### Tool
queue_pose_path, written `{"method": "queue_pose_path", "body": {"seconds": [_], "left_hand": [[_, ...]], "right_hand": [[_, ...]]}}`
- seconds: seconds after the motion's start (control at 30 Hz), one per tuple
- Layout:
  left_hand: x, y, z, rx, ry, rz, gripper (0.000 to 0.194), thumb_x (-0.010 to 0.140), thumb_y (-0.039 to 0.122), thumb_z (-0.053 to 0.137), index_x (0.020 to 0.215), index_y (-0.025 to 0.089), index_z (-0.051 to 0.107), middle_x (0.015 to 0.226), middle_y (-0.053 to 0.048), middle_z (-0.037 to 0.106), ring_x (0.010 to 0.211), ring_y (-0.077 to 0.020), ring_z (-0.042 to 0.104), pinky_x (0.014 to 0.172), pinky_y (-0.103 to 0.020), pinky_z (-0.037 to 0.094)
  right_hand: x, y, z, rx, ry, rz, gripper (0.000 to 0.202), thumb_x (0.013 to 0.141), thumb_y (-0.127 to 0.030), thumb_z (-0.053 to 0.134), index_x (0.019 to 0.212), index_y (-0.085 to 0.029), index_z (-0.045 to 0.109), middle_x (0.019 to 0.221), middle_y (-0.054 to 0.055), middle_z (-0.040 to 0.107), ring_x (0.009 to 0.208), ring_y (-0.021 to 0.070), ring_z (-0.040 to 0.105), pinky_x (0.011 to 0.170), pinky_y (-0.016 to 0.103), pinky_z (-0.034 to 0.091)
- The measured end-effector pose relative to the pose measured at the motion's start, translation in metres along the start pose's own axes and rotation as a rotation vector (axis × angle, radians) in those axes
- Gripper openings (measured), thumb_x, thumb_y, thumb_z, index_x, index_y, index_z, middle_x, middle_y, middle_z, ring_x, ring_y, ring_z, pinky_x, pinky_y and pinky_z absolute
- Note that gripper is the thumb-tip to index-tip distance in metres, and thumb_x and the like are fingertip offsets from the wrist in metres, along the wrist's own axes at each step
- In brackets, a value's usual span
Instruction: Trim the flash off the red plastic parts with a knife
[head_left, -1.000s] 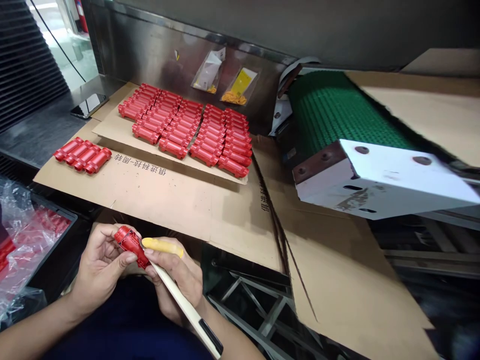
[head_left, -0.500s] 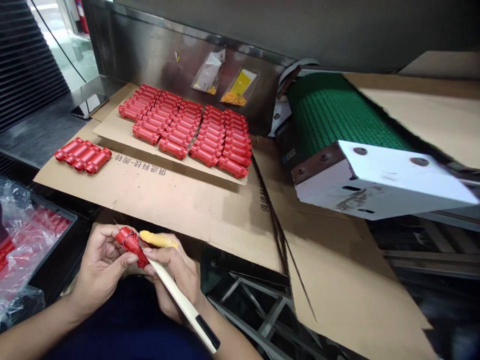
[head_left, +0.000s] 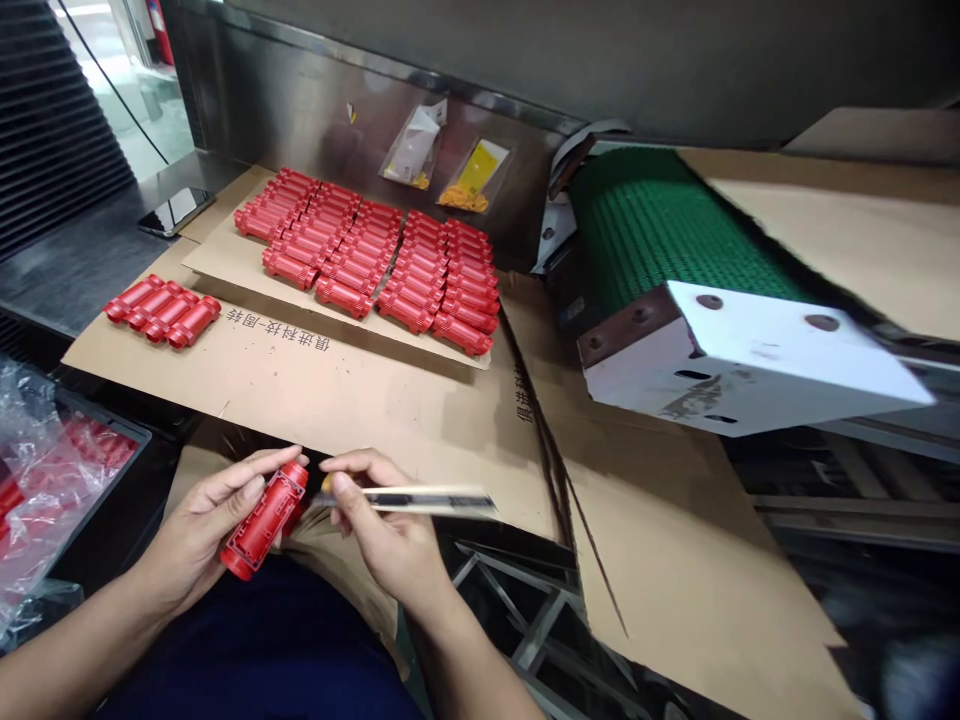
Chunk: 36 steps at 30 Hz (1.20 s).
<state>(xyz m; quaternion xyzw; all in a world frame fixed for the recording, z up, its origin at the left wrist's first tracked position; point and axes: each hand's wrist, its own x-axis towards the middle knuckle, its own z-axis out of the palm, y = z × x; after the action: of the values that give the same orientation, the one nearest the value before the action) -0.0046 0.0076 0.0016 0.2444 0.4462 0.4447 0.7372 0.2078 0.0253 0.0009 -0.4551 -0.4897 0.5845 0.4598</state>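
Note:
My left hand [head_left: 199,530] is closed around a red plastic tubular part [head_left: 266,520], tilted so that its long side with a recessed rectangular outline faces up. Close by on the right, my right hand [head_left: 397,540] pinches a slim cream-handled tool [head_left: 439,500] with a dark strip along it. The handle points right, and its working tip, near the red part, is too blurred to make out. A bit of yellow covering [head_left: 328,483] shows at a right fingertip.
Rows of similar red parts [head_left: 352,270] lie on a cardboard sheet [head_left: 217,262], with several more [head_left: 163,310] at left. A bin [head_left: 131,455] of red parts and plastic film stands lower left. A green conveyor belt [head_left: 675,230] with a white end bracket [head_left: 780,350] juts in at right.
The red part has been turned, showing its long recessed side. My right hand has moved right, away from it, and the tool's handle has swung from pointing down-right to nearly level.

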Motion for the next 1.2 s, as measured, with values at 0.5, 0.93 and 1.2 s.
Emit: {"method": "queue_pose_path", "body": {"seconds": [0.5,0.93,1.2], "left_hand": [[0.001,-0.005,-0.016,0.075,0.032,0.319,0.025,0.090,0.018,0.084,0.110,0.026,0.072,0.114,-0.009,0.083,0.069,-0.0109,0.069,0.059,-0.017,0.057],[-0.002,-0.006,-0.010,0.174,0.072,0.455,0.019,0.089,0.020,0.085,0.104,0.024,0.073,0.107,-0.006,0.077,0.103,-0.0182,0.074,0.091,-0.024,0.061],[-0.003,-0.009,-0.015,0.220,0.094,0.464,0.023,0.088,0.018,0.086,0.105,0.024,0.071,0.111,-0.006,0.077,0.103,-0.0197,0.074,0.085,-0.024,0.061]], "right_hand": [[-0.017,0.000,0.007,-0.427,-0.042,-0.685,0.050,0.097,-0.002,0.069,0.142,-0.022,0.070,0.132,0.014,0.077,0.115,0.0250,0.078,0.097,0.035,0.069],[-0.016,0.010,0.009,-0.356,-0.085,-0.721,0.051,0.097,-0.004,0.070,0.144,-0.024,0.069,0.126,0.016,0.077,0.102,0.0264,0.076,0.084,0.041,0.070],[-0.017,0.004,0.009,-0.379,-0.068,-0.612,0.027,0.101,-0.009,0.068,0.126,-0.020,0.071,0.117,0.013,0.080,0.107,0.0238,0.078,0.091,0.037,0.068]]}}
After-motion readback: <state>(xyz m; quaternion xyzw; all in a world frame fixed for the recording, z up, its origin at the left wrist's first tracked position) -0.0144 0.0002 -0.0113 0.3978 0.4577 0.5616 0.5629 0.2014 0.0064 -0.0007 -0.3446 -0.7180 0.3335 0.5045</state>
